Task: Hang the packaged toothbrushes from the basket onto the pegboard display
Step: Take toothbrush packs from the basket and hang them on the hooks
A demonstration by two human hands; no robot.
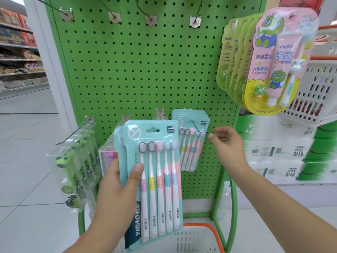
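Note:
My left hand [116, 190] grips a small stack of teal toothbrush packs [156, 179], thumb across the front one, held upright before the green pegboard [138, 70]. Each pack shows several brushes with coloured grips. Several matching teal packs [191, 139] hang on a lower peg just to the right. My right hand [226, 141] hovers beside those hung packs with loosely spread fingers, holding nothing. The white basket [191, 238] with an orange handle sits on the floor below; what it holds is hidden by the held packs.
Bare hooks [195, 21] line the pegboard's top. Pink and green children's toothbrush sets [273, 59] hang at upper right. Clear packs with green figures [82, 161] hang at lower left. White crates [317, 88] stand on the right and store shelves [18, 52] on the far left.

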